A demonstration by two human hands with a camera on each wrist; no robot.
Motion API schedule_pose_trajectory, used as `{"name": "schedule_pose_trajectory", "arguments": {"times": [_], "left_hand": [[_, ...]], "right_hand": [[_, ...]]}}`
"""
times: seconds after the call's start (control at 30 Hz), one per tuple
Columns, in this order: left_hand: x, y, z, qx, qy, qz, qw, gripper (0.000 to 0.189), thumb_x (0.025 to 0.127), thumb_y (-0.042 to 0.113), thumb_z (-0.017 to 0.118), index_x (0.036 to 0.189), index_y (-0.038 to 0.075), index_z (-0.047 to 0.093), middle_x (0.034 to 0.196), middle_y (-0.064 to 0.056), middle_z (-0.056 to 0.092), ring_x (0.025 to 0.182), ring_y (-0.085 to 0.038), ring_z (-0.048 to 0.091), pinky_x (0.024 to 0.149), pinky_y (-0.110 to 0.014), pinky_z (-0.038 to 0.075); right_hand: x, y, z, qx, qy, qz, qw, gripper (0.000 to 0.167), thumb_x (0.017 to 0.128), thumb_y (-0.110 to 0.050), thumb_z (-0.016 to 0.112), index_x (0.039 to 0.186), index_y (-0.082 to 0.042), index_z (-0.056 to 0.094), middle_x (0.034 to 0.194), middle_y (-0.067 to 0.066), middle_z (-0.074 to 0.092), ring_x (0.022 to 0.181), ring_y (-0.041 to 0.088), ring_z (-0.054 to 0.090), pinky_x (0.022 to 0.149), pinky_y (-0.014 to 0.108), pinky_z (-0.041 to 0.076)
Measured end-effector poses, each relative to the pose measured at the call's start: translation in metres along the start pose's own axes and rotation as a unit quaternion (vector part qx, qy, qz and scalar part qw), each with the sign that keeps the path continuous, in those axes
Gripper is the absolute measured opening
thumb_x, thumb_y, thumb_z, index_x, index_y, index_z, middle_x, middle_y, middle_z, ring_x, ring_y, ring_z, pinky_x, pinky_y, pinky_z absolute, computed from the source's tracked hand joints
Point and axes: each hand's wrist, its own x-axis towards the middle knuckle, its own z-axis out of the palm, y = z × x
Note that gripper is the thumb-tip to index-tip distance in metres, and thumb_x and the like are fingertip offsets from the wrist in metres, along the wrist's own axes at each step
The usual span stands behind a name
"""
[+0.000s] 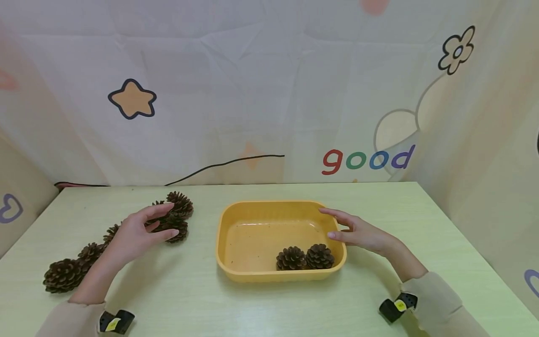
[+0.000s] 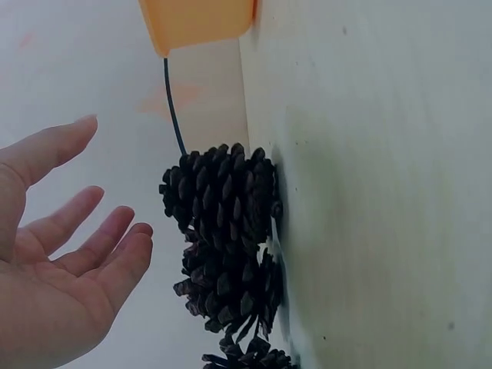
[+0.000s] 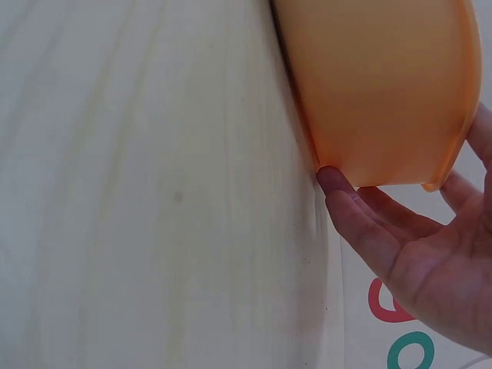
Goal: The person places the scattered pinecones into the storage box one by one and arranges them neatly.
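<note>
My left hand (image 1: 136, 234) hovers over the left side of the table, thumb and fingers spread apart with nothing held. Partly behind it lie several brown pine cones (image 1: 180, 204), and the left wrist view shows pine cones (image 2: 219, 192) just beyond the fingertips. A yellow plastic basin (image 1: 269, 277) stands at mid-table. Two pine cones (image 1: 319, 256) sit inside its near right corner. At the basin's right end, my right hand (image 1: 362, 231) holds the rim. In the right wrist view its fingers (image 3: 369, 231) lie against the outer wall while the thumb reaches over the edge.
More pine cones (image 1: 63, 275) form a slanting row along the table's left side, partly hidden by the left forearm. The pale wooden table (image 1: 269, 309) ends at a printed cloth backdrop (image 1: 261, 93), with side cloths at left and right. Each wrist wears a small black camera.
</note>
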Motion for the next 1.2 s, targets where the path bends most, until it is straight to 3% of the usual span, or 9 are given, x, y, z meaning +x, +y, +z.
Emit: {"name": "schedule_pose_trajectory", "arguments": {"times": [0.57, 0.8, 1.2], "left_hand": [[0.009, -0.010, 0.001, 0.037, -0.014, -0.019, 0.9990, 0.066, 0.081, 0.021, 0.070, 0.134, -0.003, 0.040, 0.133, -0.025, 0.042, 0.120, -0.041, 0.039, 0.097, -0.051, 0.038], [0.013, -0.012, 0.004, 0.078, -0.010, -0.023, 0.9966, 0.064, 0.080, 0.023, 0.070, 0.132, -0.002, 0.043, 0.126, -0.026, 0.049, 0.115, -0.041, 0.045, 0.093, -0.055, 0.039], [0.020, -0.010, 0.006, 0.107, -0.012, -0.027, 0.9938, 0.060, 0.079, 0.022, 0.071, 0.128, -0.002, 0.047, 0.121, -0.026, 0.053, 0.109, -0.040, 0.050, 0.090, -0.054, 0.041]], "right_hand": [[0.000, 0.000, 0.000, -0.003, -0.001, -0.003, 1.0000, 0.062, 0.090, -0.026, 0.057, 0.144, -0.016, 0.028, 0.150, 0.019, 0.013, 0.132, 0.049, 0.008, 0.094, 0.057, 0.039], [0.000, -0.001, 0.000, -0.009, 0.000, -0.006, 0.9999, 0.061, 0.091, -0.027, 0.056, 0.144, -0.017, 0.028, 0.150, 0.019, 0.012, 0.132, 0.050, 0.007, 0.094, 0.059, 0.037], [0.000, 0.001, 0.000, -0.016, 0.003, -0.007, 0.9998, 0.060, 0.091, -0.026, 0.055, 0.144, -0.018, 0.028, 0.150, 0.017, 0.012, 0.132, 0.050, 0.008, 0.094, 0.060, 0.036]]}}
